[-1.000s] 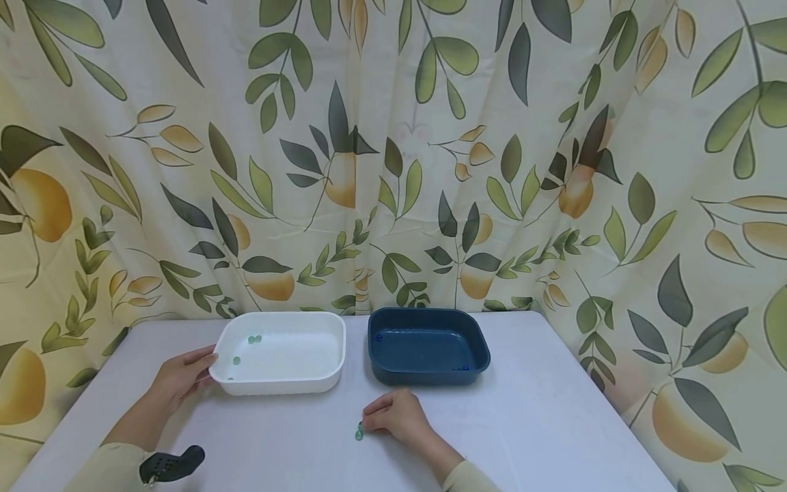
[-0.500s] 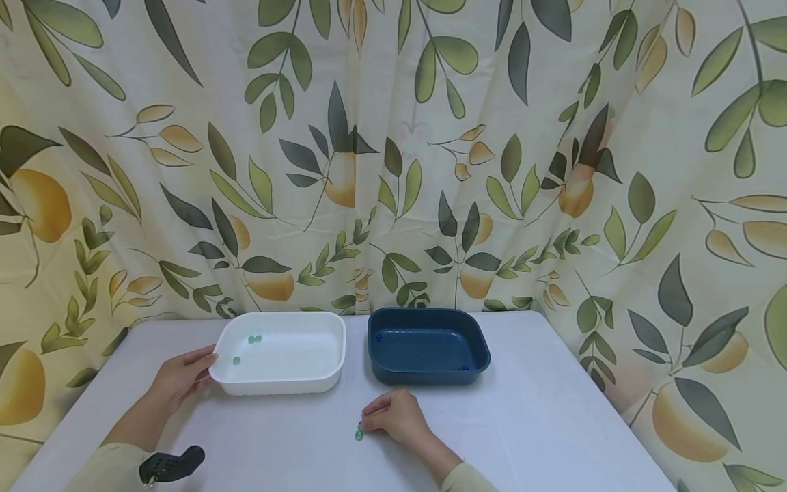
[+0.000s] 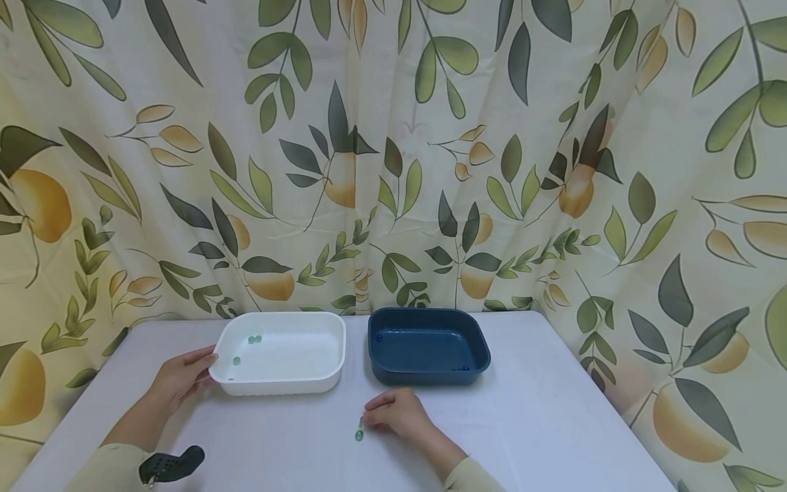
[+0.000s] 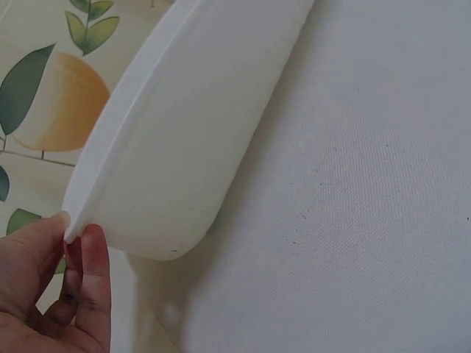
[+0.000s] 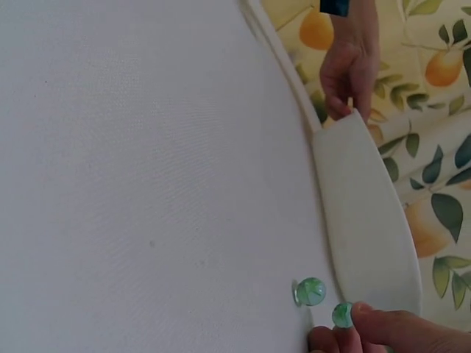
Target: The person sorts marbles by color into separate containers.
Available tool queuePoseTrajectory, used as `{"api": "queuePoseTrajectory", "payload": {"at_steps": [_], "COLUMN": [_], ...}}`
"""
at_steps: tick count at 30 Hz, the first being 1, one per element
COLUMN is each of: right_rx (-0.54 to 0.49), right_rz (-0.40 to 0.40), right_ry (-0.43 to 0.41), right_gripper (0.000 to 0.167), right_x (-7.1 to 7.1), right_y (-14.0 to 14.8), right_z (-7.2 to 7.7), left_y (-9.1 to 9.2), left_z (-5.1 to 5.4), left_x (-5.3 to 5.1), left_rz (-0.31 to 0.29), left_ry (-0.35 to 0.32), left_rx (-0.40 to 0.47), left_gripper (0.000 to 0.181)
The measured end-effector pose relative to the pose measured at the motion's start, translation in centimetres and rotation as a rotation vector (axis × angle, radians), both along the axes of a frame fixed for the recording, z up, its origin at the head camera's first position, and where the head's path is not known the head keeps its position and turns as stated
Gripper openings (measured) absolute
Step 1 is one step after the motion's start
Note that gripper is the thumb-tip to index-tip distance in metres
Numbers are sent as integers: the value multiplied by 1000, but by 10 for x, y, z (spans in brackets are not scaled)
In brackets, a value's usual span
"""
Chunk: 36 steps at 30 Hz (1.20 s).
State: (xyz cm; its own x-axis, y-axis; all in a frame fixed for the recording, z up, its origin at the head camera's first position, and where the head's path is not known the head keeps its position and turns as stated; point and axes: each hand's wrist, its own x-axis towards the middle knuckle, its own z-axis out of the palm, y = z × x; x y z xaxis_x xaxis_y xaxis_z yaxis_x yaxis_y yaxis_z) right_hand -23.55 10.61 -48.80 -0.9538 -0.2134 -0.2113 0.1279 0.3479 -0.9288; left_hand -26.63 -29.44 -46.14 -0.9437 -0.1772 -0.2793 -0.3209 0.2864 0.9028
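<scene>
In the head view my left hand (image 3: 181, 376) holds the left end of a white tray (image 3: 332, 383). The left wrist view shows thumb and fingers pinching its rim (image 4: 103, 158). Several green marbles (image 3: 236, 361) lie inside the tray. Just in front of the trays, my right hand (image 3: 399, 415) is low over the table. In the right wrist view its thumb and fingers pinch a clear green marble (image 5: 342, 315). Another green marble (image 5: 310, 291) rests on the cloth close beside it.
A dark blue tray (image 3: 424, 377) stands right of the white one, with a few blue marbles (image 3: 379, 337) inside. White cloth covers the table (image 3: 541, 424). A leaf-and-fruit patterned curtain (image 3: 393, 225) hangs behind.
My right hand has shifted very slightly right, and the held marble shows a little more at its fingertips. The left hand and both trays have not moved.
</scene>
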Motion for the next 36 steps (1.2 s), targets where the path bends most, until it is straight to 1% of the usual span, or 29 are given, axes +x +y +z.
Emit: {"api": "queuePoseTrajectory", "payload": {"at_steps": [3,6,9,15,25,29,36], "right_rx": [-54,-80,-77,-36,-23,-35,-96], "right_rz": [7,17,22,12,36,43,57], "right_ry": [-27,-40,-40,-51,-94,-97,-92], "right_gripper": [21,21,22,24,25,26,28], "right_x": [-1,-2,-3,-6,-11,-12,-18], "right_y": [1,2,3,2,-1,-4,-9], "right_z": [0,0,1,5,17,23,32], "left_y": [0,0,0,-1,-1,-1,-2], "left_z": [0,0,0,0,-1,-1,-2], "left_x": [0,0,0,-1,-1,-1,-1], "left_rz": [-1,-1,-4,-9,-8,-3,2], "left_ry": [1,1,-1,-7,-5,-7,-13], "left_rx": [-5,-8,-10,-12,-13,-8,-10], "left_gripper": [60,60,60,61,61,61,61]}}
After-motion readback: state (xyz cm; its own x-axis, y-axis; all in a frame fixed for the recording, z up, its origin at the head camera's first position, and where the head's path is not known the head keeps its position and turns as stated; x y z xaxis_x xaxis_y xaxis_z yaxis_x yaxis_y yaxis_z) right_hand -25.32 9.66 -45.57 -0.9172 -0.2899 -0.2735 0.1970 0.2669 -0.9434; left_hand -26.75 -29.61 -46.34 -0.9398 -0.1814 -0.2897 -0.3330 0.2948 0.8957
